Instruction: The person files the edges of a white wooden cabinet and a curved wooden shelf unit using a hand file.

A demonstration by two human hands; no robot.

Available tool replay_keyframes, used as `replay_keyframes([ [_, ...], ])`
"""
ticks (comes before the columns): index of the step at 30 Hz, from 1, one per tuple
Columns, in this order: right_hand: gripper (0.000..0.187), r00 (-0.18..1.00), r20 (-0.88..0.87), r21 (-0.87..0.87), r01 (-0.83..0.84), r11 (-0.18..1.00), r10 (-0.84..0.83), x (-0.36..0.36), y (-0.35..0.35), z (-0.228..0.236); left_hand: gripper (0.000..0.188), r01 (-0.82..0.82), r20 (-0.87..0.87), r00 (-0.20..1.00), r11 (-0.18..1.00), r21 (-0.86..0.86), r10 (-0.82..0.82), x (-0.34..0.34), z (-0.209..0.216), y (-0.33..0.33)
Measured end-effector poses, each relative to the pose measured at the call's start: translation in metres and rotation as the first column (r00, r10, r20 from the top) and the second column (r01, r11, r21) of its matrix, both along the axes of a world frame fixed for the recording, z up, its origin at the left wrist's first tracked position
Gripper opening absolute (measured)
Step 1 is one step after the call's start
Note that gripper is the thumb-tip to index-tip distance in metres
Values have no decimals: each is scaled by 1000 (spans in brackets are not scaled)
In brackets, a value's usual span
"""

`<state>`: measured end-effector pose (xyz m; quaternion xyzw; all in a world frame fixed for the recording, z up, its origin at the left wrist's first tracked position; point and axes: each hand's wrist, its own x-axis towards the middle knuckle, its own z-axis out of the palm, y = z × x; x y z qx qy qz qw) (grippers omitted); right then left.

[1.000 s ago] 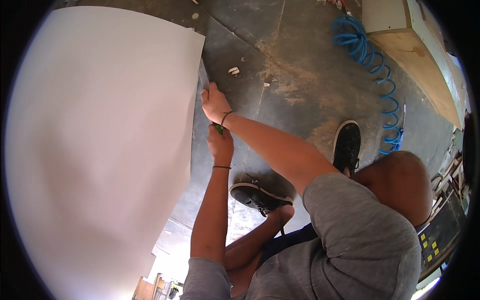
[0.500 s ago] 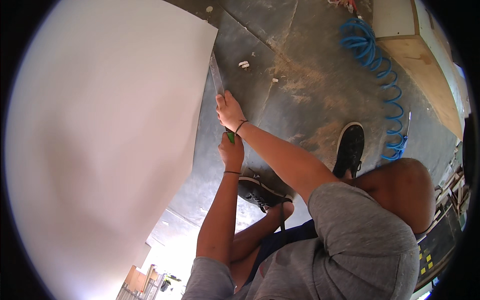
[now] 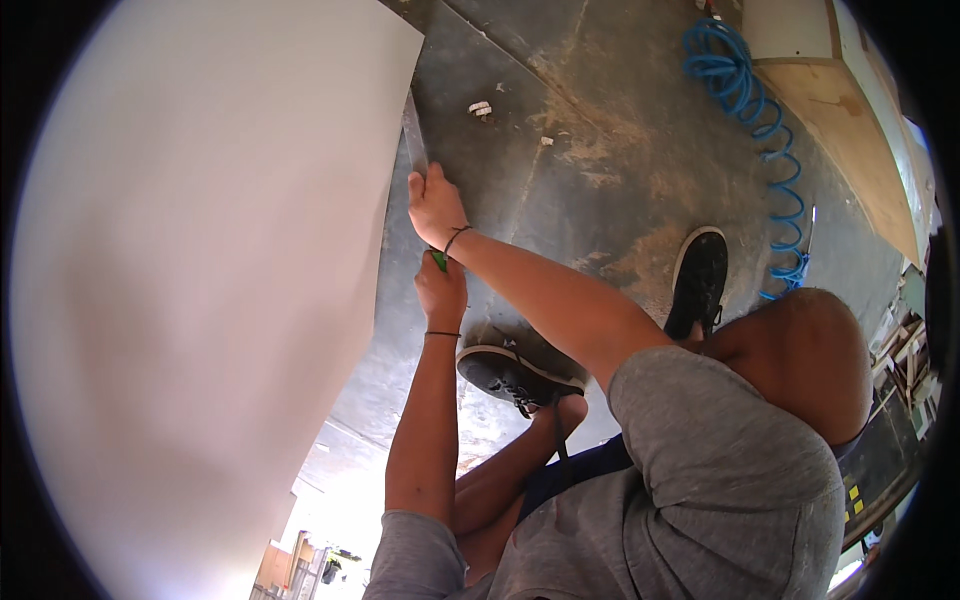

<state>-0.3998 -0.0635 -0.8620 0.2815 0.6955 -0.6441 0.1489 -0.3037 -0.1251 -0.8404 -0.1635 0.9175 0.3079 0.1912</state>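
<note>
A long, flat metal file (image 3: 414, 140) with a green handle lies close along the edge of a large white panel (image 3: 220, 250) on my left. My left hand (image 3: 441, 288) is closed around the handle, where a bit of green shows. Farther up, my right hand (image 3: 437, 210) grips the file's blade, thumb and fingers wrapped over it. Both hands are just right of the panel's edge. Whether the blade touches that edge I cannot tell.
Grey concrete floor (image 3: 560, 90) with small white scraps (image 3: 480, 108) stretches ahead. A coiled blue hose (image 3: 785, 200) hangs or lies at the right, beside a wooden box-like piece (image 3: 850, 130). My black shoes (image 3: 700, 280) are under me, knees bent.
Both hands and the file appear slightly farther left and up in the picture. The panel and floor have shifted a little the same way. The grip is unchanged.
</note>
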Motion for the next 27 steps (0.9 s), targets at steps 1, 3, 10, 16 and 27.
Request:
replay_keyframes([
  [1, 29, 1000, -5, 8, -9, 1000, 9, -2, 0, 1, 25, 1, 0, 1000, 1000, -10, -1, -1, 0, 0],
  [3, 29, 1000, -8, 25, -19, 999, 20, -4, -1, 0, 25, 12, -2, 1000, 999, -30, -12, -1, 1, 1],
  [10, 27, 989, 97, -54, -108, 993, 113, -15, -2, -10, 26, 56, -25, 998, 996, -66, -57, -12, 1, -5],
  [16, 26, 991, 107, -355, -40, 934, 83, -11, 15, 14, 27, -4, -29, 1000, 992, -128, 0, -8, 1, -3],
  [27, 25, 995, -12, -143, -97, 985, 96, 19, 9, -16, 30, -44, -39, 998, 997, -63, 42, 26, 7, 23],
])
